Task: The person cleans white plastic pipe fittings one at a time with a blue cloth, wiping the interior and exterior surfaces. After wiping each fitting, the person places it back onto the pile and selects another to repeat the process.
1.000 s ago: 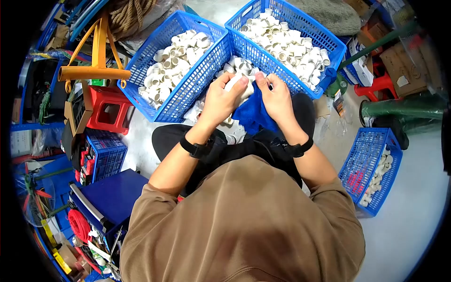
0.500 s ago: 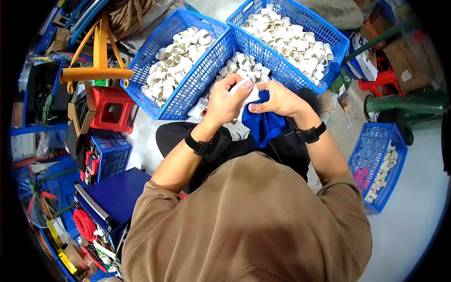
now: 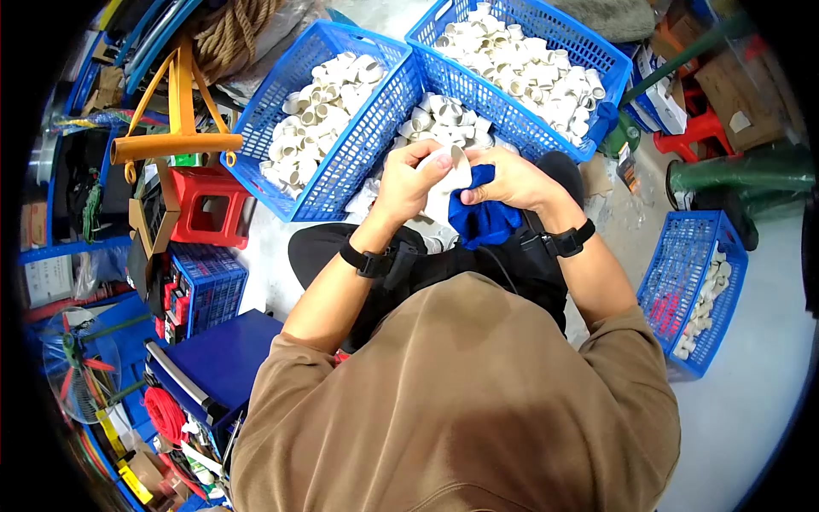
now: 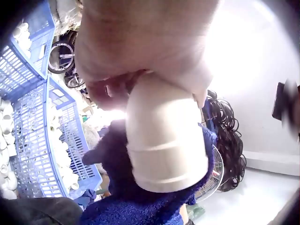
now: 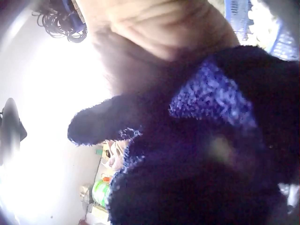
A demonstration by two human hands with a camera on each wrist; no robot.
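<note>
A white pipe fitting [image 3: 445, 189] is gripped by the left hand [image 3: 404, 186], thumb on top; the left wrist view shows its smooth curved body [image 4: 164, 136] below the palm. Bunched in the right hand [image 3: 520, 182] is a blue cloth [image 3: 485, 215], which lies against the fitting's right side. In the right wrist view the cloth [image 5: 211, 98] covers the fingers and hides the fitting. Just beyond both hands lies a pile of white fittings [image 3: 444, 119].
Two blue crates of white fittings [image 3: 320, 128] [image 3: 520, 77] stand ahead, left and right. A smaller blue crate [image 3: 682, 290] is at the right. At the left are a red stool [image 3: 209, 207], an orange metal frame [image 3: 181, 102] and a dark blue case [image 3: 217, 363].
The right hand has turned and closed on the cloth, bringing it from below the hands up beside the fitting. The left hand keeps its grip, and the fitting's open end now shows.
</note>
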